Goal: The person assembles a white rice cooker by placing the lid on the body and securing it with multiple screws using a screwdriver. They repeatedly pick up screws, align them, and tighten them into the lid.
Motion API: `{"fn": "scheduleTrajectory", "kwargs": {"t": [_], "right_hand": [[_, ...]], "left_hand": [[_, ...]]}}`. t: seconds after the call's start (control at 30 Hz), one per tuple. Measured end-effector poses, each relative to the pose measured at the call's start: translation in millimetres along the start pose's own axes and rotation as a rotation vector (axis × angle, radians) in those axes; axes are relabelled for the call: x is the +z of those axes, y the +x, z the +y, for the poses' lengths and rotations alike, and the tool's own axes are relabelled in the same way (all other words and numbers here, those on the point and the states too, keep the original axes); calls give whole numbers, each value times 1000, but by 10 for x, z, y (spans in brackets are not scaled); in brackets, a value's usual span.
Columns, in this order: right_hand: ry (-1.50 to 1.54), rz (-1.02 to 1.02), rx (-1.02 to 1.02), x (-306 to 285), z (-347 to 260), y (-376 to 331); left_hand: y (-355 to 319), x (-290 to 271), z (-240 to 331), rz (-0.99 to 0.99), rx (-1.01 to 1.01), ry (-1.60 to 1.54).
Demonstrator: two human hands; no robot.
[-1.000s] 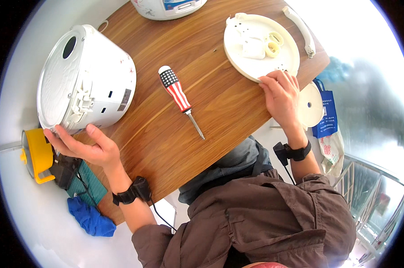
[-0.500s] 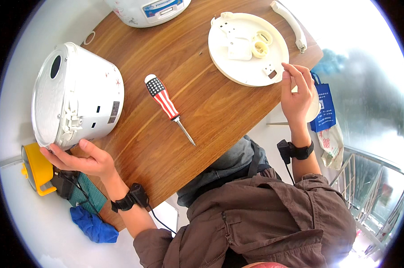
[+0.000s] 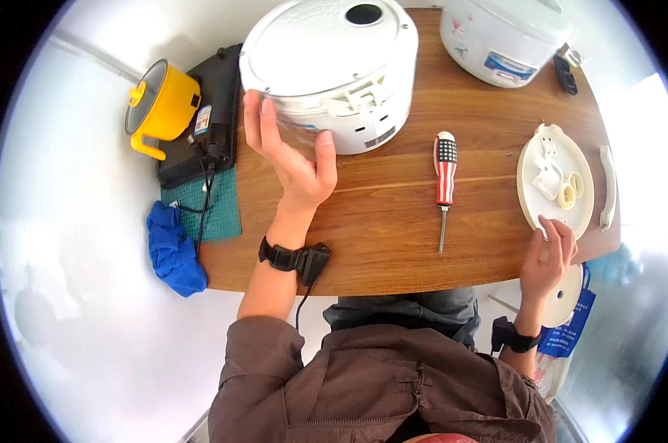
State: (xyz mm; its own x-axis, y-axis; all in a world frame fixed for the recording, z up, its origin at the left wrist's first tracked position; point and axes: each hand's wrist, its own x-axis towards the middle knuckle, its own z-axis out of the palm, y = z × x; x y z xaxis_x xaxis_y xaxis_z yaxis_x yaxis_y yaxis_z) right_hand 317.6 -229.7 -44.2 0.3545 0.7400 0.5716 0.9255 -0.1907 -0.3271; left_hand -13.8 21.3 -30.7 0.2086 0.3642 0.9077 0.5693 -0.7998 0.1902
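A white rice cooker body (image 3: 334, 52), its round end with a dark oval hole facing up, stands at the back left of the table. My left hand (image 3: 297, 166) is open, fingers stretched and thumb apart, with the fingertips against the cooker's lower left side. My right hand (image 3: 552, 258) is at the near rim of a round white lid (image 3: 529, 188), its fingers bent together; whatever may be between them is too small to make out. Two cream rings (image 3: 568, 193) and a white plastic piece (image 3: 548, 179) lie in the lid. A screwdriver (image 3: 445, 177) with a flag-patterned handle rests between my hands.
Another white cooker (image 3: 500, 44) stands at the back right. A white curved handle (image 3: 608, 188) lies beyond the lid. At left are a yellow pot (image 3: 164, 103) on a black appliance (image 3: 219, 111), a green cutting mat (image 3: 223, 207) and blue cloth (image 3: 171, 247). A blue bag (image 3: 570, 328) hangs at right.
My view has turned to the left, so the table has shifted and rotated in the picture. My left hand remains by the cooker body and my right hand by the lid's rim.
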Motion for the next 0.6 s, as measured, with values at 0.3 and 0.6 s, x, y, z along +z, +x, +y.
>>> {"fn": "scheduleTrajectory", "kwargs": {"t": [0.3,0.6], "right_hand": [[331,-362,24,184,-571,363],[318,-595,56,576,-1028,630]], "left_hand": [[50,-228,-389,400,-387,-181],[-151,165,-210,92,-267,-323]]}}
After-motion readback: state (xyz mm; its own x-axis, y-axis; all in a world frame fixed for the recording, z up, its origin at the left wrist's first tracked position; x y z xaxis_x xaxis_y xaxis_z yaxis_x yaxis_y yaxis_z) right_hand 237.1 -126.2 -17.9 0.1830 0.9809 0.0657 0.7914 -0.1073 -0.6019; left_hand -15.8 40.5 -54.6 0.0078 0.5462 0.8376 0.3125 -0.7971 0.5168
